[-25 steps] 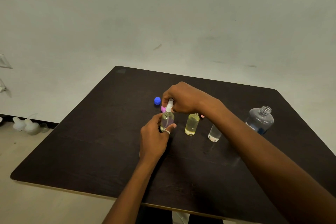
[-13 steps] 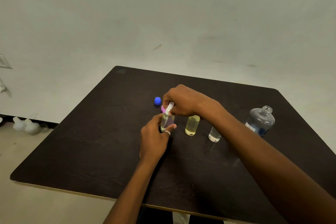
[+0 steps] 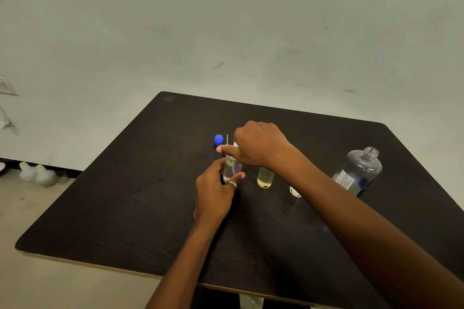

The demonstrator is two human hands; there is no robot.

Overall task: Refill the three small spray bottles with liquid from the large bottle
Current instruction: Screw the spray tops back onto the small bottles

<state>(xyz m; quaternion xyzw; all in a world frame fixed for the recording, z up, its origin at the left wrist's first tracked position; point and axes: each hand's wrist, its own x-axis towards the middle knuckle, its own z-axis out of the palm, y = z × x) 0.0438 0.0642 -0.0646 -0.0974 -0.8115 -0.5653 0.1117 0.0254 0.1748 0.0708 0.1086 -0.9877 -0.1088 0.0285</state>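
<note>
At bench [image 3: 125,208] centre, left hand [image 3: 213,193] wraps the first small spray bottle [image 3: 231,170]; right hand [image 3: 261,144] fingers [image 3: 225,149] pinch its spray head [image 3: 235,145]. Toward 3 o'clock: second bottle [image 3: 265,178] looks filled, third bottle [image 3: 295,192] looks near-empty, large bottle [image 3: 361,170] uncapped.

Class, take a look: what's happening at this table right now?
A person is working on the leftmost small bottle on a dark table: the left hand holds its body, the right hand grips the white spray top at its neck. A second small bottle with yellowish liquid and a third bottle, partly hidden by the forearm, stand beside it. The large bottle stands uncapped at the right.
</note>
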